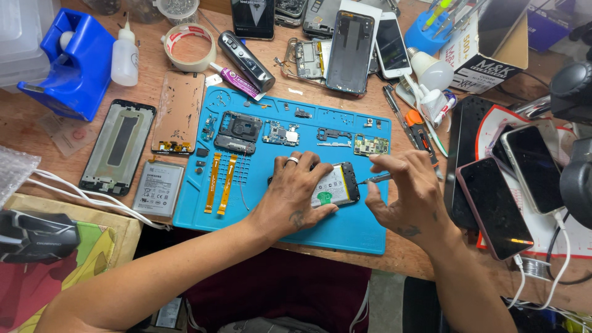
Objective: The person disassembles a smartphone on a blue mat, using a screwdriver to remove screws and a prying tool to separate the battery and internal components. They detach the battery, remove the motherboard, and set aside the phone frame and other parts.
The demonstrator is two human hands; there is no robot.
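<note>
An opened phone (pixel 340 185) with its white battery showing lies on the blue repair mat (pixel 271 213). My left hand (pixel 296 191), with a ring on one finger, presses flat on the phone's left half. My right hand (pixel 407 188) pinches slim metal tweezers (pixel 374 179), whose tip touches the phone's right edge. Small circuit boards (pixel 280 132), a black frame piece (pixel 238 131) and two orange flex cables (pixel 221 182) lie on the mat above and left of my left hand.
A loose battery (pixel 158 188), a phone frame (pixel 118 147) and a back panel (pixel 179 111) lie left of the mat. A blue tape dispenser (pixel 74 65), tape roll (pixel 189 46), glue bottle (pixel 125 57) and several phones (pixel 493 206) crowd the desk. A white cable (pixel 86 196) runs at the left.
</note>
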